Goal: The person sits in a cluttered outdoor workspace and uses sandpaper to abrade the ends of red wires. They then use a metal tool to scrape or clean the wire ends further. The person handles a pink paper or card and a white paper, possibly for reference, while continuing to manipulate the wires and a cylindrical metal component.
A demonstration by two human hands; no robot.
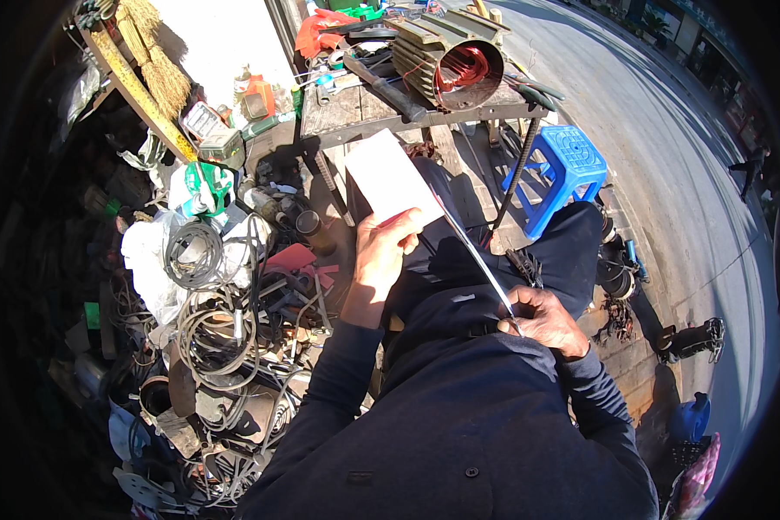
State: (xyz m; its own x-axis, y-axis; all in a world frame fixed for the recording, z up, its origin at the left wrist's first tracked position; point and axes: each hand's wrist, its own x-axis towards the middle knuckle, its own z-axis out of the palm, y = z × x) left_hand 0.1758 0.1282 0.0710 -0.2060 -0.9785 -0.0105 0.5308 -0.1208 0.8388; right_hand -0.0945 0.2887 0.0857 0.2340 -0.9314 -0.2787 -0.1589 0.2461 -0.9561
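My left hand [388, 247] pinches the lower edge of a pale pinkish sheet of paper or thin card [388, 178], thumb on top. The sheet is held above my lap and is brightly lit by the sun. A long, thin, shiny metal tool [481, 263] slants from the sheet's right edge down to my right hand [546, 323]. That hand is closed around its lower end, close to my waist. Its exact kind I cannot make out. The tool's upper end meets or overlaps the paper's edge; whether they touch is unclear.
Ahead stands a wooden workbench [334, 111] with a ribbed motor housing [446, 65] holding red wire, and pliers [537, 91]. A blue plastic stool [568, 165] is at the right, beside the road. Coiled cables [221, 338] and scrap pile up at the left.
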